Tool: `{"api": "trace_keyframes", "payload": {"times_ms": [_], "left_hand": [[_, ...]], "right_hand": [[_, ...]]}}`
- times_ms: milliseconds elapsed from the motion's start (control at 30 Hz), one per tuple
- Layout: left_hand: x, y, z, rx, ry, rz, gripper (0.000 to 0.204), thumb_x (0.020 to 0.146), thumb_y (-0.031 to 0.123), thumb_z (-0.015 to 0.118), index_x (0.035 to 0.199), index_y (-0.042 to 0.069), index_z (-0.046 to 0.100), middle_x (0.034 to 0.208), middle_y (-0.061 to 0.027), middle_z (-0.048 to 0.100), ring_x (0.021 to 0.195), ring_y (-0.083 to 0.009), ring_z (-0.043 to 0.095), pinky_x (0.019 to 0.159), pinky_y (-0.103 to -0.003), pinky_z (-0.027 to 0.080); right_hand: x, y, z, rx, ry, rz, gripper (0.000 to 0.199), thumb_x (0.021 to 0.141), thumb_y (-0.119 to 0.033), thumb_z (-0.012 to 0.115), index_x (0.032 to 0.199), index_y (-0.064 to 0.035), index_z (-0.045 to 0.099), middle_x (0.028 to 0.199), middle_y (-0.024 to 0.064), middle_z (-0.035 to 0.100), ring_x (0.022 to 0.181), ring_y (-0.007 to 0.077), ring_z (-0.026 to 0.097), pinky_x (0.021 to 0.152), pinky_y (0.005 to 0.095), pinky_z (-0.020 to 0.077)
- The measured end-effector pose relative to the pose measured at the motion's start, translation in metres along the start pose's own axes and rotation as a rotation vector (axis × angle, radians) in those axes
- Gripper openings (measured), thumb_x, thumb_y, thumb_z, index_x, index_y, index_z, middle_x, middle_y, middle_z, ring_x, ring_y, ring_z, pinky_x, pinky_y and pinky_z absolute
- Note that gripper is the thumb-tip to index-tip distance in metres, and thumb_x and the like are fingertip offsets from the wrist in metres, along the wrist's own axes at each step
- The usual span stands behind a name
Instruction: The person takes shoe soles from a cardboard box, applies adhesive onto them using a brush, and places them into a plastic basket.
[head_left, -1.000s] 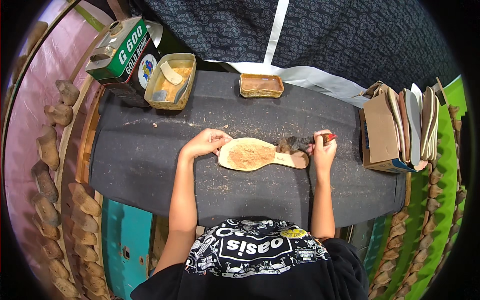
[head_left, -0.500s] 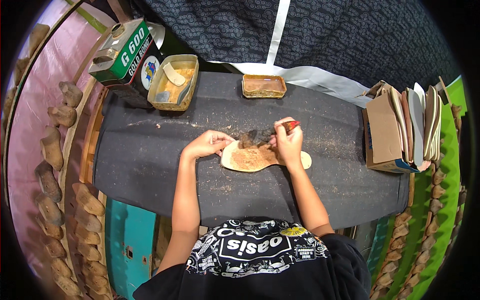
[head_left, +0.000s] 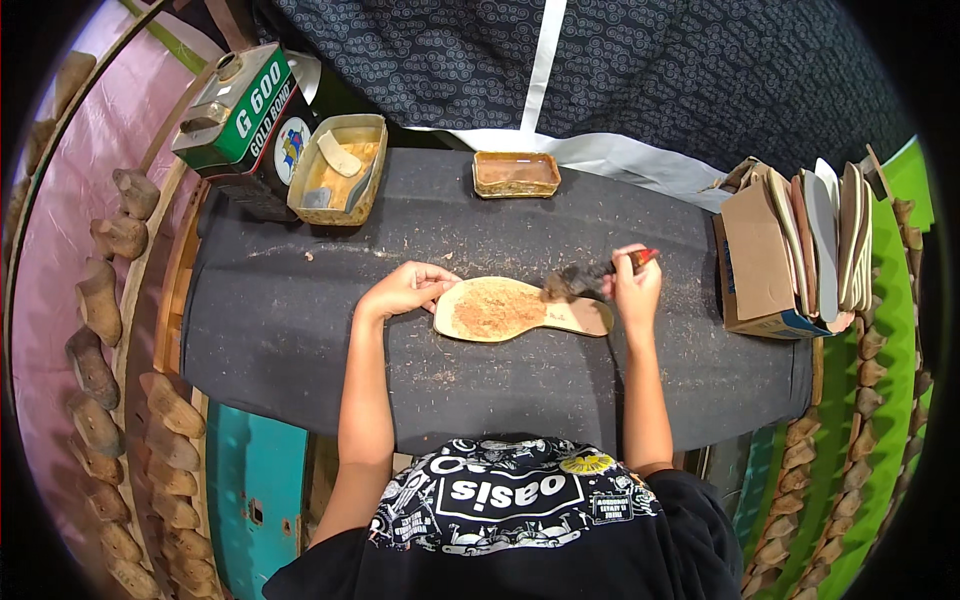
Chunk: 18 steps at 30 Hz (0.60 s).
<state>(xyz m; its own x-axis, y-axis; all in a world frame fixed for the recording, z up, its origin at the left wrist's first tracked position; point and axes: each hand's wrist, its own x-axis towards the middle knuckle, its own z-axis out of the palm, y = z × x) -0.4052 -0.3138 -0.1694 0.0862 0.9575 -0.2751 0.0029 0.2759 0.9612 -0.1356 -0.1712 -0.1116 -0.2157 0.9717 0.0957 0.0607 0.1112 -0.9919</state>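
Observation:
A pale, sole-shaped insole [head_left: 495, 311] lies flat on the dark cloth, its wide end to the left. Brown, rough-looking residue covers much of that wide part. My left hand [head_left: 408, 290] pinches the insole's left edge between thumb and fingers. A brush [head_left: 580, 281] with dark, bushy bristles and a red-tipped handle is gripped in my right hand [head_left: 634, 288]. Its bristles are over the far edge of the insole, near the narrow part; whether they touch it I cannot tell.
Dark cloth covers the table [head_left: 300, 340], with scattered crumbs. At the back left stand a metal can [head_left: 245, 130] and a tub [head_left: 340, 170] holding scraper-like pieces. A shallow dish [head_left: 515, 175] sits at the back. A cardboard box [head_left: 765, 260] of soles stands right; wooden shoe lasts [head_left: 95, 290] line both sides.
My right hand has moved the brush rightward, from the insole's wide part towards its narrow end, uncovering more of the insole. The left hand keeps its hold. The whole view has shifted slightly.

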Motion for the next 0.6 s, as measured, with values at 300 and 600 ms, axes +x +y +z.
{"api": "trace_keyframes", "payload": {"times_ms": [300, 600], "left_hand": [[-0.003, 0.003, 0.005, -0.051, 0.000, 0.044, 0.025, 0.082, 0.017, 0.051, 0.100, 0.000, 0.054, 0.083, -0.0027, 0.059, 0.070, -0.0066, 0.054, 0.060, -0.020, 0.045], [-0.002, 0.001, 0.002, -0.013, -0.002, 0.028, 0.026, 0.081, 0.018, 0.052, 0.101, 0.000, 0.054, 0.086, -0.0031, 0.060, 0.072, -0.0066, 0.055, 0.060, -0.020, 0.046]], "right_hand": [[-0.007, 0.015, 0.077, 0.192, -0.175, 0.017, 0.012, 0.080, -0.014, 0.049, 0.077, -0.0014, 0.047, 0.056, 0.0058, 0.050, 0.041, 0.0100, 0.049, 0.036, 0.0197, 0.0386], [-0.009, 0.023, -0.007, 0.080, -0.011, 0.099, 0.012, 0.080, -0.013, 0.049, 0.076, -0.0027, 0.046, 0.052, 0.0050, 0.049, 0.038, 0.0096, 0.048, 0.034, 0.0201, 0.0384]]}}
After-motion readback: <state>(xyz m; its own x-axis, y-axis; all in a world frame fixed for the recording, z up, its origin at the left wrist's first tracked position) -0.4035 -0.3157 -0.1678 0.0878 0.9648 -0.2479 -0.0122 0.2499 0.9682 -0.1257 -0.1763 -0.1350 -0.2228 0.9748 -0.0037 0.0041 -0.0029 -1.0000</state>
